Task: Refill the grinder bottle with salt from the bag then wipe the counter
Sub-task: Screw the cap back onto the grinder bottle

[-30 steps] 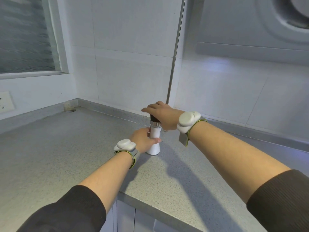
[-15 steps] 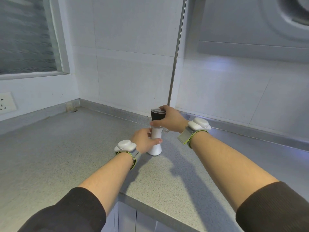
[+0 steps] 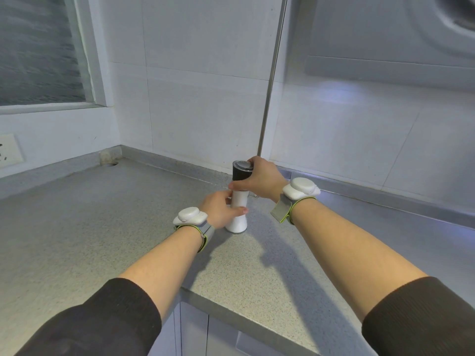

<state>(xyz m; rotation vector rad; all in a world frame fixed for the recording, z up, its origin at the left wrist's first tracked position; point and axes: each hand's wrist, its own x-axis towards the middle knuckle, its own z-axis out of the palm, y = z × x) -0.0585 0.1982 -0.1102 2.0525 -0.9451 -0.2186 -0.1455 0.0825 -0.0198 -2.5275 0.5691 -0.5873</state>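
We face a corner of pale tiled wall (image 3: 205,98), and below it the grey speckled desk (image 3: 77,240) spreads across most of the view, with a raised strip running along its back edge. A frosted window (image 3: 38,52) fills the upper left. Under the desk's near edge we see the cabinet fronts (image 3: 195,330). A thin metal pipe (image 3: 272,73) runs down the wall to the desk's back edge, and a wall socket (image 3: 9,150) sits at the far left.

Both our forearms reach forward from dark sleeves, and each wrist carries a white device on a grey and green strap, the left one (image 3: 190,216) and the right one (image 3: 300,188).

The grinder bottle (image 3: 237,219) stands upright on the desk near the back wall, just in front of the foot of the pipe, with its flared white base on the surface. Its dark cap (image 3: 239,173) is in place on top.

Our right hand (image 3: 262,179) grasps the dark cap from the right side, its fingers curled round the far side, its forefinger lying at the rim, and the thumb pressed at the cap's lower edge. Our left hand (image 3: 218,210) grasps the white body lower down from the left, its fingers wrapped behind and its thumb lying across the front of the narrow waist. The two hands sit close, one above the other, not quite touching.
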